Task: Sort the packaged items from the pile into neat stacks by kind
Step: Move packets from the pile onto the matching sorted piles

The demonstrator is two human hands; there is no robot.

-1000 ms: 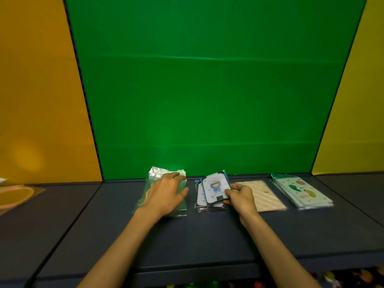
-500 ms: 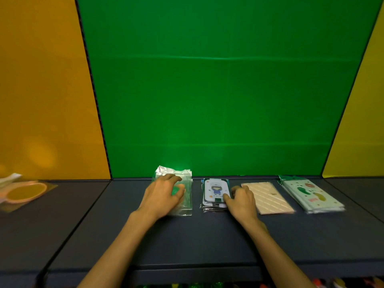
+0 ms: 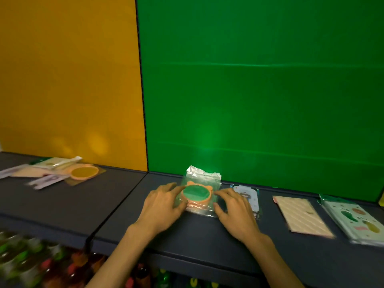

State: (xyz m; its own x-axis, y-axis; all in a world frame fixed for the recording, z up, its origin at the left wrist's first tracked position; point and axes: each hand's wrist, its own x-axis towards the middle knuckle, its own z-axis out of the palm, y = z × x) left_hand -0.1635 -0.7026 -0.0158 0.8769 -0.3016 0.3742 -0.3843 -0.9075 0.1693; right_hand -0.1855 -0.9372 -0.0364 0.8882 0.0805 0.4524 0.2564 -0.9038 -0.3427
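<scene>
left hand (image 3: 164,206) flat, grip wide, against mirror packet stack (image 3: 198,194) left edge | right hand (image 3: 234,208) grip wide at its right edge | stack lay on tabletop (image 3: 116,204) mid-front | unsorted pile (image 3: 56,172) far left

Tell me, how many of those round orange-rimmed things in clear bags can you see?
2. One round mirror pack lies between the left hand and right hand, on top of a stack that may hide more. Another pack lies in the pile at far left.
</scene>
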